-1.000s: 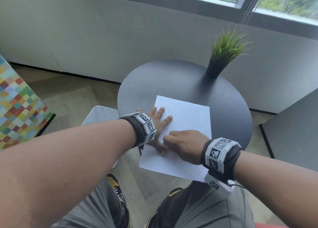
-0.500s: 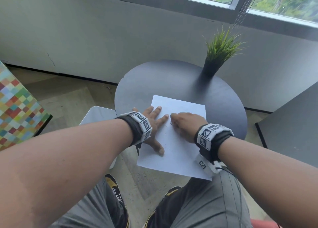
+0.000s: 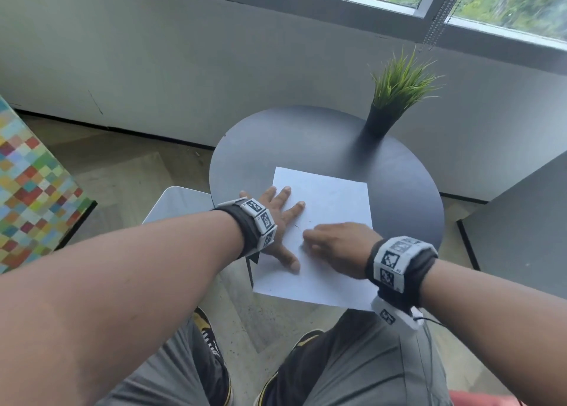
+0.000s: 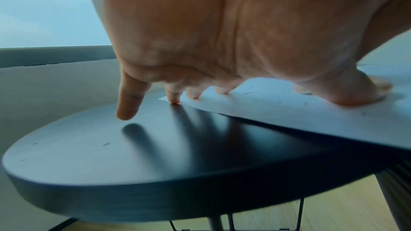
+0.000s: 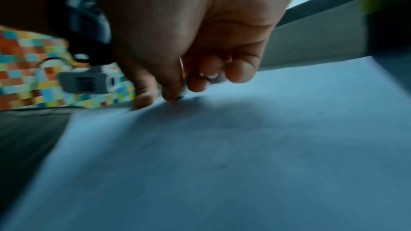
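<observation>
While the head view is showing one left hand pressing spread fingers at nine o'clock on the single sheet, one right hand is resting curled mid-sheet on one table. Left wrist: faint marks are defying reading. Right wrist: blur is hiding any pinch.

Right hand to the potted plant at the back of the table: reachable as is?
Probably yes. Only bare table and the far end of the paper lie between the right hand and the potted plant; nothing stands in the way.
</observation>
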`<state>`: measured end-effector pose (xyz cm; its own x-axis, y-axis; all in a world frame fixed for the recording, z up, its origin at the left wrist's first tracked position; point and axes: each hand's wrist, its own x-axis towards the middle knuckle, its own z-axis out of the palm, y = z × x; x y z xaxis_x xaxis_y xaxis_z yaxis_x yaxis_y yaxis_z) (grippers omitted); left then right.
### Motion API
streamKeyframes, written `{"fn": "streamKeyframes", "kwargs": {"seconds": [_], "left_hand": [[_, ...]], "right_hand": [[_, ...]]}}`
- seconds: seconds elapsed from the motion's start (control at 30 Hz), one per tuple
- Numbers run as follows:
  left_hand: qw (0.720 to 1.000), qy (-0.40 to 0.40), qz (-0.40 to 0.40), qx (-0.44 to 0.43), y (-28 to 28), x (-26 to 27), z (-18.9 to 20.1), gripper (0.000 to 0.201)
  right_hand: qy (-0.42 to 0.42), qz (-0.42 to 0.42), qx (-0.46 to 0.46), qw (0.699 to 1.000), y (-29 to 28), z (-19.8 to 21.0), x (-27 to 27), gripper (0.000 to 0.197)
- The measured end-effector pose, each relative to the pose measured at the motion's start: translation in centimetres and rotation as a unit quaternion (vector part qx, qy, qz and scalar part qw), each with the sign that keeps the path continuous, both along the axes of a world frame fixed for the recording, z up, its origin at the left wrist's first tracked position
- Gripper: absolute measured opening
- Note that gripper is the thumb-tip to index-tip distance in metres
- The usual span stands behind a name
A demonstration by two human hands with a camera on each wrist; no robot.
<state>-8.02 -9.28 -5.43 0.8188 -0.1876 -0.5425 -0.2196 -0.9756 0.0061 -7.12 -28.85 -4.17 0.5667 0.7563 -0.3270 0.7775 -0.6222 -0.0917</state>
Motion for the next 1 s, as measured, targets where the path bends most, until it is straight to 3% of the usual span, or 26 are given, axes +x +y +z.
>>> {"fn": "streamKeyframes", "kwargs": {"seconds": [0.1, 0.2, 0.23, 0.37, 0.5, 0.63, 0.77, 0.93, 1.0], "left_hand": [[1.0, 0.001, 0.007, -0.001, -0.3, 0.0, 0.2, 0.137], [1.0, 0.001, 0.01, 0.009, -0.4, -0.1, 0.1, 0.137], [1.0, 0.001, 0.01, 0.011, -0.4, -0.1, 0.1, 0.138], [1.0, 0.004, 0.016, 0.005, -0.5, -0.1, 0.3, 0.14], [1.0, 0.004, 0.016, 0.011, -0.4, -0.2, 0.1, 0.14], [1.0, 0.004, 0.019, 0.011, -0.6, 0.0, 0.3, 0.141], [1.0, 0.005, 0.015, 0.019, -0.6, -0.2, -0.1, 0.146], [1.0, 0.004, 0.013, 0.009, -0.6, 0.0, -0.2, 0.148], [1.0, 0.001, 0.014, 0.011, -0.4, -0.1, -0.5, 0.148]], "right_hand": [[-0.04, -0.054, 0.024, 0.997, -1.0, -0.1, 1.0, 0.012], [0.005, 0.053, 0.008, 0.999, 0.1, -0.5, -2.2, 0.008], [0.016, 0.055, -0.001, 0.998, -0.2, -0.4, -2.4, 0.007], [-0.052, -0.07, -0.003, 0.996, -2.8, -0.2, 0.5, 0.006], [0.011, 0.08, -0.012, 0.997, -2.0, -0.5, -3.1, 0.01], [-0.044, -0.033, -0.008, 0.998, -3.3, 0.3, -0.4, 0.008], [0.007, 0.063, -0.008, 0.998, -0.8, 0.0, -3.7, 0.012], [-0.047, -0.043, -0.003, 0.998, -0.8, 0.2, -0.1, 0.005], [-0.016, 0.004, -0.013, 1.0, 0.3, 0.0, -1.2, 0.006]]}}
